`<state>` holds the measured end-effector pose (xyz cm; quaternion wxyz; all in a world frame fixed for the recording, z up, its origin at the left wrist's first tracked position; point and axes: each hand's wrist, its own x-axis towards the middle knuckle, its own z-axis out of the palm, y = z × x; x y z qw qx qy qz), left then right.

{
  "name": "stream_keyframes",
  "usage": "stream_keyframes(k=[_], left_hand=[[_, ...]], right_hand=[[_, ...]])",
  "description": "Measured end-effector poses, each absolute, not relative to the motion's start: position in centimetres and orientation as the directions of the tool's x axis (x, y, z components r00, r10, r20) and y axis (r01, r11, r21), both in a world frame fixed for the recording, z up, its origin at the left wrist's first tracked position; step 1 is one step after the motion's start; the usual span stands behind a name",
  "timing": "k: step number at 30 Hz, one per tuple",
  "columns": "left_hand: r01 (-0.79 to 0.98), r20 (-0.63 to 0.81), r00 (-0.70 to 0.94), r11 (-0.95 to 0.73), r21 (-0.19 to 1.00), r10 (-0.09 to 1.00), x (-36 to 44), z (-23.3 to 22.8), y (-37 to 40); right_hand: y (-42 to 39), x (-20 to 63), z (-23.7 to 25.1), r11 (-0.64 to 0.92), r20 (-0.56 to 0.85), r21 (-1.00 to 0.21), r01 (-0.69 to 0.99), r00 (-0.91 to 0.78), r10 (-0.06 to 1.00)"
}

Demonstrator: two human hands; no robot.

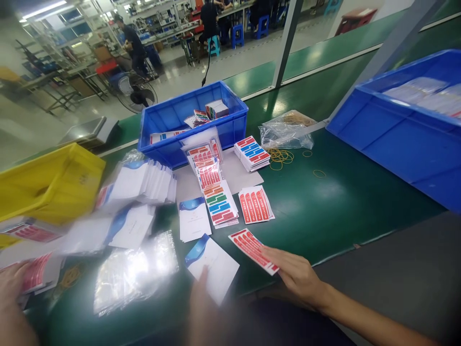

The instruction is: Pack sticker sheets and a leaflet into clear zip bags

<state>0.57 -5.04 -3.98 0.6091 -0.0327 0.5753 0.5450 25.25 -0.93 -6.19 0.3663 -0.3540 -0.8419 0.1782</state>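
My left hand [205, 300], smeared by motion, has its thumb over a white leaflet with a blue wavy corner [222, 266]. In my right hand [293, 274] is a red-and-white sticker sheet [248, 245], pinched at its near end, just above the table. Beyond them lie a stack of similar white leaflets [194, 223], a pile of multicoloured sticker sheets [220, 204] and a small pile of red sticker sheets [255, 204]. Farther back is a stack of red-and-blue sticker sheets [251, 151]. The fingers of my left hand under the leaflet are hidden.
A blue bin [194, 137] stands behind the piles, a larger blue bin [392, 139] at right, a yellow bin [54, 182] at left. Clear plastic bags [137, 269] and rubber bands [281, 157] lie on the green table [306, 202]. A co-worker's hand [12, 288] touches red sheets at far left.
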Motion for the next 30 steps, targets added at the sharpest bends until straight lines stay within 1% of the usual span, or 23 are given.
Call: stream_keyframes(k=[1, 2, 3, 4, 5, 6, 8, 10, 11, 12, 13, 16, 18, 20, 23, 26, 28, 30], left_hand=[[-0.701, -0.726, -0.261, 0.392, 0.595, 0.636, 0.8, -3.7, -5.1], [-0.701, -0.717, -0.259, 0.385, 0.6, 0.647, 1.2, -3.4, -5.1], [-0.702, -0.712, -0.247, 0.385, 0.599, 0.658, 1.6, -3.1, -5.1], [-0.706, -0.708, -0.226, 0.389, 0.592, 0.669, 2.1, -2.7, -5.0], [-0.712, -0.705, -0.202, 0.392, 0.583, 0.68, 2.6, -2.4, -5.0], [-0.719, -0.7, -0.181, 0.393, 0.573, 0.69, 3.0, -2.2, -4.9], [-0.73, -0.694, -0.156, 0.391, 0.56, 0.703, 3.5, -1.9, -4.8], [-0.724, -0.682, -0.171, 0.379, 0.576, 0.711, 3.5, -1.7, -4.6], [-0.712, -0.671, -0.187, 0.372, 0.596, 0.717, 3.3, -1.6, -4.5], [-0.693, -0.656, -0.204, 0.366, 0.621, 0.726, 2.8, -1.4, -4.4], [-0.667, -0.637, -0.217, 0.364, 0.65, 0.74, 2.2, -1.1, -4.3], [-0.544, -0.546, -0.257, 0.348, 0.763, 0.797, -0.4, 0.2, -4.0], [-0.441, -0.459, -0.295, 0.307, 0.843, 0.838, -2.1, 1.2, -4.0], [-0.346, -0.374, -0.319, 0.26, 0.901, 0.871, -3.3, 1.9, -3.9], [-0.258, -0.316, -0.276, 0.247, 0.934, 0.908, -4.1, 2.0, -3.4], [-0.169, -0.285, -0.191, 0.254, 0.952, 0.939, -3.9, 1.3, -2.5], [-0.042, -0.23, -0.141, 0.227, 0.973, 0.963, -3.5, 1.1, -1.9], [0.165, -0.161, -0.072, 0.171, 0.971, 0.984, -2.9, 1.2, -1.6]], right_hand=[[-0.5, 24.8, -5.5, 0.668, 0.517, -0.587, 0.457, -0.423, 0.744], [-0.2, 24.2, -4.8, 0.676, 0.554, -0.596, 0.433, -0.389, 0.736], [0.1, 23.5, -4.2, 0.704, 0.587, -0.582, 0.406, -0.389, 0.71], [0.2, 22.8, -3.8, 0.743, 0.606, -0.549, 0.383, -0.429, 0.67], [0.2, 22.0, -3.5, 0.781, 0.596, -0.508, 0.364, -0.505, 0.624], [0.2, 21.3, -3.3, 0.807, 0.553, -0.473, 0.352, -0.594, 0.584], [-0.2, 20.1, -3.3, 0.831, 0.396, -0.446, 0.334, -0.759, 0.517], [-0.7, 19.6, -3.5, 0.831, 0.267, -0.465, 0.305, -0.847, 0.46], [-0.8, 19.7, -3.6, 0.829, 0.249, -0.478, 0.291, -0.86, 0.446], [-0.8, 19.8, -3.6, 0.822, 0.256, -0.491, 0.288, -0.854, 0.453], [-0.8, 20.1, -3.6, 0.809, 0.284, -0.507, 0.297, -0.829, 0.482], [0.1, 20.7, -3.1, 0.704, 0.384, -0.613, 0.359, -0.644, 0.662], [1.1, 20.5, -2.7, 0.585, 0.355, -0.718, 0.378, -0.524, 0.774], [2.1, 19.9, -2.6, 0.47, 0.271, -0.807, 0.357, -0.483, 0.833], [3.2, 18.6, -3.3, 0.328, 0.153, -0.904, 0.273, -0.511, 0.846], [3.5, 17.3, -4.6, 0.194, 0.069, -0.963, 0.188, -0.522, 0.85], [3.4, 16.5, -5.3, 0.124, 0.03, -0.981, 0.152, -0.51, 0.86], [3.2, 15.9, -5.7, 0.071, -0.006, -0.989, 0.13, -0.513, 0.858]])
